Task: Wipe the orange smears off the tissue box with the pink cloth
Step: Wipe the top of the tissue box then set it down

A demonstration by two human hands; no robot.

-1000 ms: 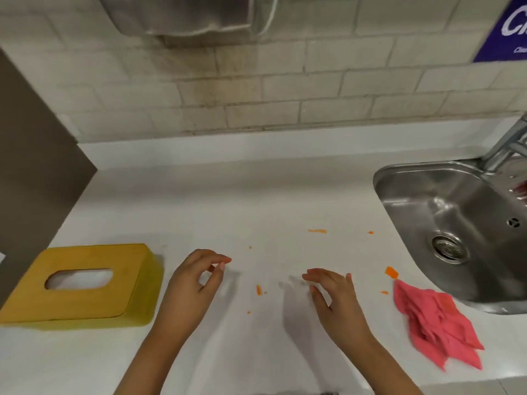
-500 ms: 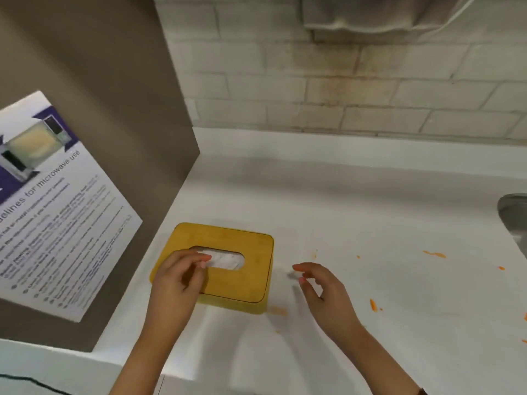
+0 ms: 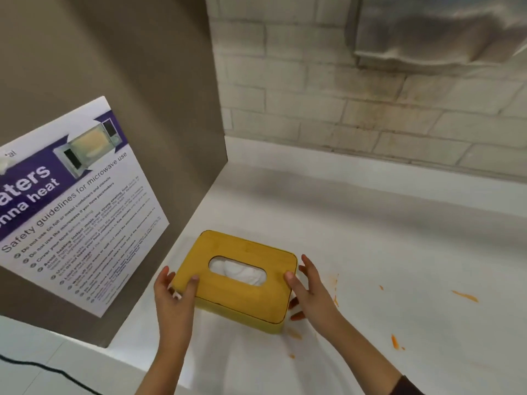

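Observation:
The yellow tissue box (image 3: 233, 292) sits on the white counter near the left wall, with white tissue showing in its oval slot. My left hand (image 3: 174, 297) grips its left end, thumb on the lid. My right hand (image 3: 310, 289) holds the right end, thumb on the lid and fingers along the side. I can make out no orange smear on the lid or front side of the box. The pink cloth is out of view.
A brown panel (image 3: 119, 109) with a microwave safety poster (image 3: 71, 201) stands just left of the box. Orange smears (image 3: 464, 296) and bits dot the white counter (image 3: 370, 252) to the right. A black cable (image 3: 42, 369) runs at the lower left.
The view swung left, off the sink and pink cloth. Both hands moved from hovering over the counter to the tissue box and took hold of its two ends.

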